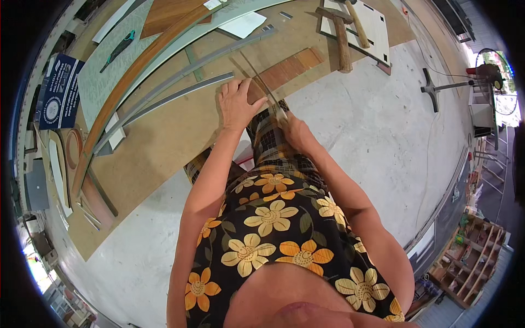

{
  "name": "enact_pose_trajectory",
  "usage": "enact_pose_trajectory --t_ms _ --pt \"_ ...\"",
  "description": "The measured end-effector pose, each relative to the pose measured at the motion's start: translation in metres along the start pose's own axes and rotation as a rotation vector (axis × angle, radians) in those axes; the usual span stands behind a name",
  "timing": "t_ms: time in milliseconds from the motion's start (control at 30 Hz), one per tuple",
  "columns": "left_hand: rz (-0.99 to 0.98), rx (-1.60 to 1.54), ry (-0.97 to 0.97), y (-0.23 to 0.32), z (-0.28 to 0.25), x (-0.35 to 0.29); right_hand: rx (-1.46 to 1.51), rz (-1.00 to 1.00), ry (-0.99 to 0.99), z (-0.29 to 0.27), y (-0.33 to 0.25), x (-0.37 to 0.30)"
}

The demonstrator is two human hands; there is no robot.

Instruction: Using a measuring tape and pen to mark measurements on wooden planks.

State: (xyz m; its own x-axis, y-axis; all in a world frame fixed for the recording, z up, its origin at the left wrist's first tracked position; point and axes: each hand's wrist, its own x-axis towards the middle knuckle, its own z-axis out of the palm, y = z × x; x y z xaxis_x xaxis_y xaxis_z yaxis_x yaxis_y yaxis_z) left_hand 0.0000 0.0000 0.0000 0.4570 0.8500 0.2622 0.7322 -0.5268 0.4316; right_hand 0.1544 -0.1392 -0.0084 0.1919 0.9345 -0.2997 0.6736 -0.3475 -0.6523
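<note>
My right hand (296,132) is closed around the handle of a handsaw (259,78). Its thin blade appears edge-on and slants up and to the left, across a reddish-brown wooden plank (292,66). My left hand (238,105) rests on the near-left end of this plank, thumb spread towards the blade and fingers laid over the wood. Between blade and plank, the depth of any cut cannot be made out. Just left of my left hand, the end of a narrow grey metal strip (188,90) lies on the brown board (158,150).
A hammer (340,41) and a wooden-handled tool (358,27) lie on a pale panel (381,27). A teal-handled cutter (117,50), a long curved-looking wooden strip (117,87) and a blue box (60,90) are to the left. A compartmented wooden box (470,259) stands far right.
</note>
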Motion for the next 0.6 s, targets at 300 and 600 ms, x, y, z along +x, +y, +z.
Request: enact_pose_trajectory --t_ms 300,600 --pt "0.031 0.003 0.045 -0.001 0.007 0.003 0.192 -0.024 0.094 -0.049 -0.022 -0.029" --pt "0.06 0.025 0.091 -0.001 0.009 0.002 0.064 -0.006 0.107 -0.02 -0.008 -0.011"
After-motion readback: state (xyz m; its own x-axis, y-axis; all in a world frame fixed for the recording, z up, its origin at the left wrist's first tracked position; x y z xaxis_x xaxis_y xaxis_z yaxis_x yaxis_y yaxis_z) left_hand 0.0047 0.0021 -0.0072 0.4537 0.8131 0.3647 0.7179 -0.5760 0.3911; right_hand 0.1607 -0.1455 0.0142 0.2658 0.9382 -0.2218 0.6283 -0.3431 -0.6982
